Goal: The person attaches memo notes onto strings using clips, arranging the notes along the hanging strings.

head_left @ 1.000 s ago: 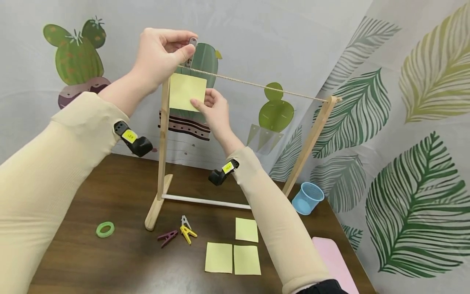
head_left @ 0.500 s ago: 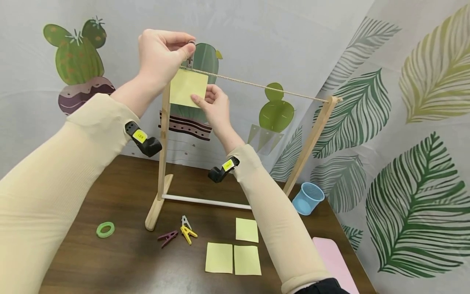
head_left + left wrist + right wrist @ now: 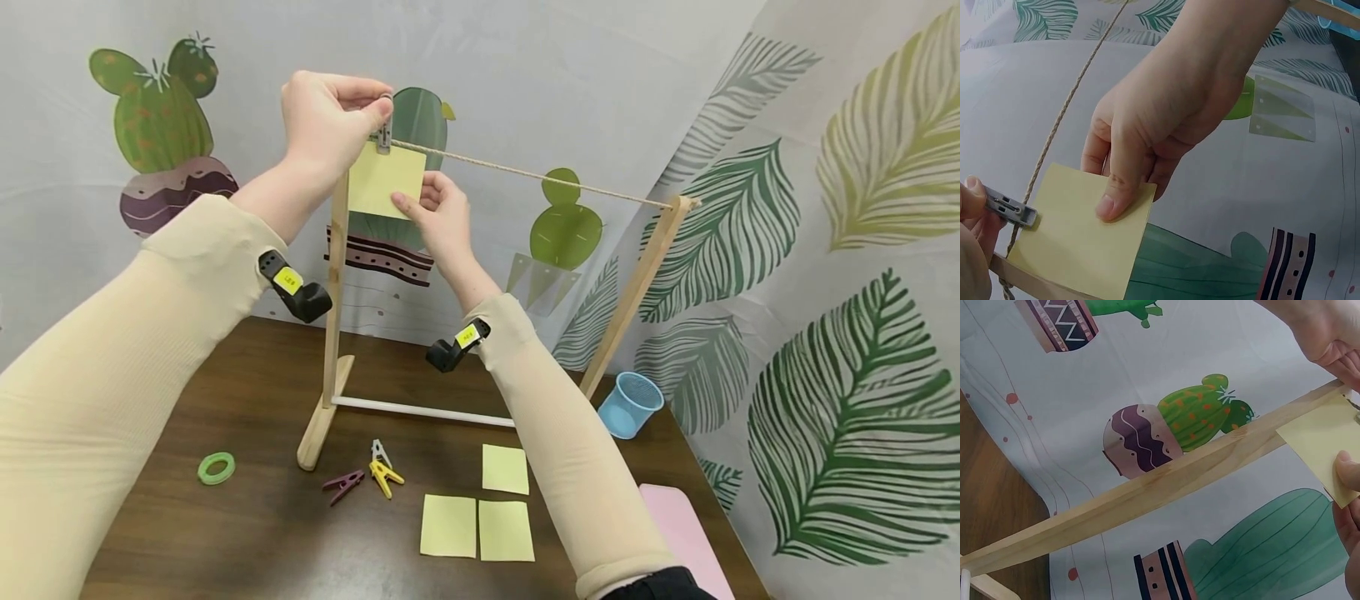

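In the head view my left hand (image 3: 330, 121) pinches a grey clothespin (image 3: 384, 137) between thumb and fingers. The clothespin's nose overlaps the rope (image 3: 517, 169) and the top edge of a yellow paper square (image 3: 386, 179), close to the left post. My right hand (image 3: 442, 218) holds that paper by its lower right part, thumb in front and fingers behind. The left wrist view shows the clothespin (image 3: 1013, 206) straddling the rope at the paper's edge, with the right thumb (image 3: 1113, 197) flat on the paper.
A wooden frame with posts (image 3: 633, 296) and a white crossbar (image 3: 420, 410) carries the rope. On the table lie yellow paper squares (image 3: 447, 525), purple (image 3: 345, 486), yellow (image 3: 385, 477) and grey clothespins, and a green ring (image 3: 216, 468). A blue mesh cup (image 3: 630, 406) and pink board (image 3: 682, 533) are right.
The paper has risen slightly to the rope. My left hand has lowered the clothespin, so its nose now overlaps the rope and the paper's top edge.
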Demonstrator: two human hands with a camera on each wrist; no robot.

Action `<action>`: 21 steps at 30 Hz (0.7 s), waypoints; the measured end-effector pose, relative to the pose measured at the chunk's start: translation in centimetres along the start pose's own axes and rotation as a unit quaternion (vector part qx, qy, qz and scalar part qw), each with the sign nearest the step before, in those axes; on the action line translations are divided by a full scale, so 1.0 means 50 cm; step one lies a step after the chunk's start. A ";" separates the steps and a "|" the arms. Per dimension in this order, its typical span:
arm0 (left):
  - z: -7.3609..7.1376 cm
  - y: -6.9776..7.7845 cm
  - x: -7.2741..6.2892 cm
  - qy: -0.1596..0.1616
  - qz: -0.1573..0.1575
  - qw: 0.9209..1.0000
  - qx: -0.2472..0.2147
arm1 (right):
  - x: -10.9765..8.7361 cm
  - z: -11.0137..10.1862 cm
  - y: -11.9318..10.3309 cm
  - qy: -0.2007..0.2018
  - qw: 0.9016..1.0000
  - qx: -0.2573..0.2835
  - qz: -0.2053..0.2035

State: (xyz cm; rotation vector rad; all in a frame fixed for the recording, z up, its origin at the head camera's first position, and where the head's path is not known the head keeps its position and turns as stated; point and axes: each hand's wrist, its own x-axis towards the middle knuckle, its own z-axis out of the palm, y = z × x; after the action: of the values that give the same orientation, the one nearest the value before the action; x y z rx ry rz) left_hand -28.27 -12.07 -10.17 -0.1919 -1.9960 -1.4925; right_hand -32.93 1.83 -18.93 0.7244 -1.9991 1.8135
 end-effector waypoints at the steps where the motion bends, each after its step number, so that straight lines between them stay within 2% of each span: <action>1: 0.000 0.001 0.000 0.000 -0.003 1.000 0.003 | 0.000 -0.001 -0.001 0.000 1.000 -0.002 0.001; 6: 0.003 0.005 -0.003 -0.005 -0.014 0.999 0.030 | 0.000 -0.003 -0.004 -0.001 1.000 -0.007 0.002; 11: 0.004 0.005 -0.010 -0.006 0.005 0.997 0.076 | 0.001 -0.002 -0.004 -0.002 1.000 -0.004 0.004; 21: 0.002 0.001 -0.014 -0.006 0.005 0.995 0.102 | 0.000 -0.003 -0.007 -0.004 1.000 0.003 0.013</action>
State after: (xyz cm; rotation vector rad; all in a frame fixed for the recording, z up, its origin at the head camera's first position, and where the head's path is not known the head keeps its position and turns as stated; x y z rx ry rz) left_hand -27.73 -11.78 -10.53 -0.1266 -2.1375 -1.2738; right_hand -32.73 1.97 -18.64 0.7116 -2.0187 1.8354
